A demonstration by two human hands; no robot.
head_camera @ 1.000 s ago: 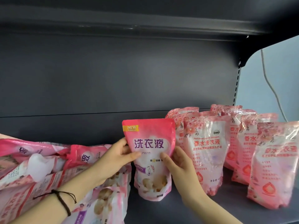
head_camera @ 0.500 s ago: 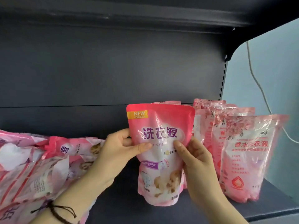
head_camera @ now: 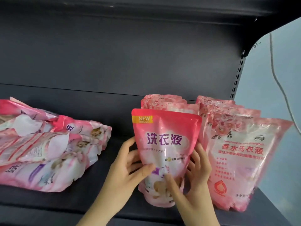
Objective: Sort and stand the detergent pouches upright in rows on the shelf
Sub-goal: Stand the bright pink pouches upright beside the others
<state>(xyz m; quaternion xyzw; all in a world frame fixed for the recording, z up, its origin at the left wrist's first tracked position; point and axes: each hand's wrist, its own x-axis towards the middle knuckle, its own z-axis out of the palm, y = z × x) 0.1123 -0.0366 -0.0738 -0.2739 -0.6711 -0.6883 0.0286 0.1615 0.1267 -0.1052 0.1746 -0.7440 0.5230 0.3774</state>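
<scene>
Both your left hand (head_camera: 125, 170) and right hand (head_camera: 196, 175) gripped the pink pouch (head_camera: 164, 141), standing it on the shelf (head_camera: 97, 194); next, it likely needed steadying upright before release.

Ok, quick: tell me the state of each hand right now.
Left hand: holding the NEW FORMULA pouch, thumb across its front.
Right hand: holding the same pouch by its right edge.

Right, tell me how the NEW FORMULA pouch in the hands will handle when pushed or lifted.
Probably floppy: the pouch creases between the left hand and right hand. Its glossy surface looks slippery. Likely tippy, being tall on a narrow bottom; loose ones in the pile lie slumped.
</scene>
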